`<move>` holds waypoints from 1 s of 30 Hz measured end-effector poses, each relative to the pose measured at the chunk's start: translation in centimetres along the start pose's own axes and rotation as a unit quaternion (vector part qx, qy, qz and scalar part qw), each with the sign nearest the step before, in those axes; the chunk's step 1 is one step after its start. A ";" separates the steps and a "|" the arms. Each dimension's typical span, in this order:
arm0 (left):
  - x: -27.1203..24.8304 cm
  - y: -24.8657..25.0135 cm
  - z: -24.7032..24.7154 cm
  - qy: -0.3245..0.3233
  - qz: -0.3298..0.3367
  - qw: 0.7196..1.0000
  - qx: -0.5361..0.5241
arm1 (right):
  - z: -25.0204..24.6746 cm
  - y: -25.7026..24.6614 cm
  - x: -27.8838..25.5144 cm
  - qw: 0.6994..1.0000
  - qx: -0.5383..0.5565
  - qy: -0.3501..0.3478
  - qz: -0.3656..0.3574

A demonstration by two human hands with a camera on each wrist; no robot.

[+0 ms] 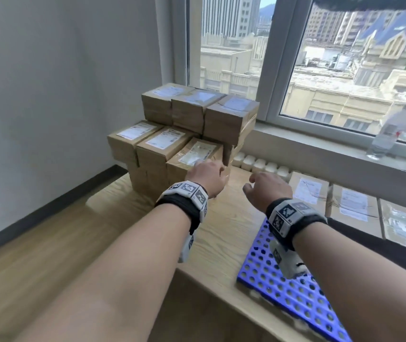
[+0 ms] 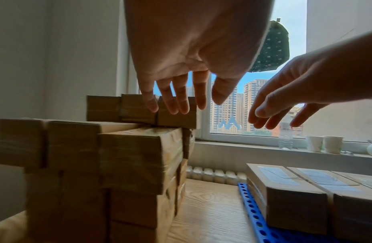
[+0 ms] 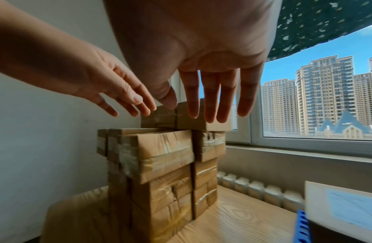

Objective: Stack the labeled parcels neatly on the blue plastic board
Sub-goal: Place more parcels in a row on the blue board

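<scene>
A tall pile of brown labeled parcels (image 1: 172, 144) stands at the far left of the wooden table (image 1: 231, 218). My left hand (image 1: 208, 177) hovers just in front of the nearest parcel (image 1: 194, 154) of the middle tier, fingers straight and spread, holding nothing. My right hand (image 1: 266, 186) is in the air to the right of the pile, fingers also straight and empty. The blue perforated board (image 1: 293, 294) lies at the right under my right forearm. Three parcels (image 1: 352, 208) sit in a row on its far part. In the wrist views both hands (image 2: 176, 102) (image 3: 210, 111) reach toward the pile.
A window and sill run along the back, with a water bottle (image 1: 382, 139) and paper cups (image 2: 324, 144) on the sill. A white radiator (image 1: 261, 166) lies below the sill behind the table. A white wall is at the left, and the floor lies beyond the table's left edge.
</scene>
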State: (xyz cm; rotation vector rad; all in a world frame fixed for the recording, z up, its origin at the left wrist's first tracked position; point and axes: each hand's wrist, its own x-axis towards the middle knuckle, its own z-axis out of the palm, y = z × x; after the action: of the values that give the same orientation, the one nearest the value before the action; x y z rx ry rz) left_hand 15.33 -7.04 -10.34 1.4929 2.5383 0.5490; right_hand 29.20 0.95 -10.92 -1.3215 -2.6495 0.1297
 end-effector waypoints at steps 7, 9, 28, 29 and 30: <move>-3.5 -7.5 -4.5 0.050 -0.060 0.997 -0.021 | 0.5 -9.4 -0.7 0.998 0.019 0.001 -0.061; -3.9 -9.4 -5.3 0.059 -0.072 0.995 -0.021 | 0.7 -11.7 -0.5 0.997 0.017 0.001 -0.081; 8.4 -24.6 -15.2 0.107 -0.124 0.986 0.022 | 0.0 -26.4 16.1 0.989 0.082 0.046 -0.115; 9.5 -25.0 -15.5 0.105 -0.123 0.987 0.018 | -0.1 -26.7 17.3 0.989 0.080 0.047 -0.112; 10.6 -25.4 -15.7 0.105 -0.123 0.987 0.012 | -0.2 -27.0 18.3 0.989 0.077 0.049 -0.112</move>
State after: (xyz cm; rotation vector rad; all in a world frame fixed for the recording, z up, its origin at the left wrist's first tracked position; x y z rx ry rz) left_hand -15.30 -12.72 -4.93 1.1571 2.8432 0.6697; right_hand -2.74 -0.65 -4.32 -0.9518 -2.6209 0.2272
